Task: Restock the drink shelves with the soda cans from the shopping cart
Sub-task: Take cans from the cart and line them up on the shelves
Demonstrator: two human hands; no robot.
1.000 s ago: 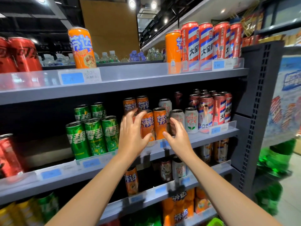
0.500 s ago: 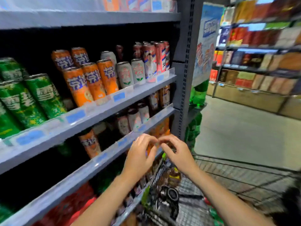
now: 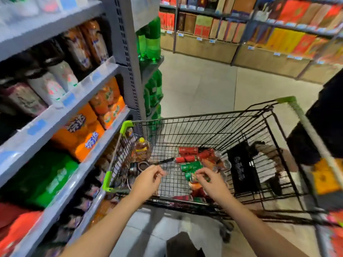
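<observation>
Fingers point(image 3: 199, 172) over shopping cart point(image 3: 213, 117), two red cans point(image 3: 187, 150), two green cans point(image 3: 191, 166)

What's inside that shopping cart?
Inside the shopping cart: red cans, green cans, a yellow-capped bottle and a black bag. Both hands hover above, hiding whatever lies beneath them.
</observation>
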